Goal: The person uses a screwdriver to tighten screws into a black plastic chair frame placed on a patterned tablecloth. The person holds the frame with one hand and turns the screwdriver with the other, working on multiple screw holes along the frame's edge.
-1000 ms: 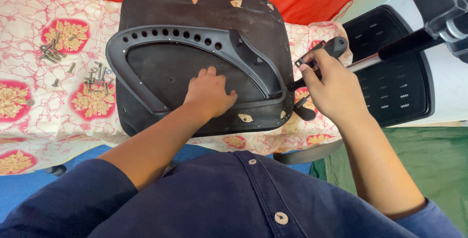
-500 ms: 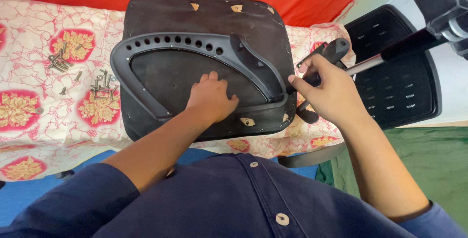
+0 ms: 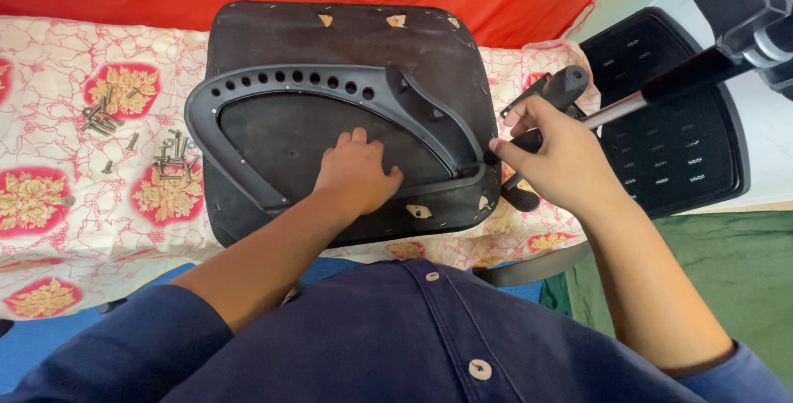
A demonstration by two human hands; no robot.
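Floral cloth [image 3: 49, 229] w/ upturned seat [image 3: 347, 31]: left hand [image 3: 357, 173] fingers together, flat; right hand [image 3: 555, 159] wrapped round tool handle [image 3: 568, 85].

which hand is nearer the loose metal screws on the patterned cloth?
Left. The left hand lies flat on the black seat underside, right of the screws; the right hand is past the seat's far edge.

The right hand [image 3: 555, 155] hides the tool's [image 3: 555, 91] tip.

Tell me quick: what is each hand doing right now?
Left hand: open, fingers pressed flat on the upturned seat base.
Right hand: closed around a black-handled tool at the seat's right edge.
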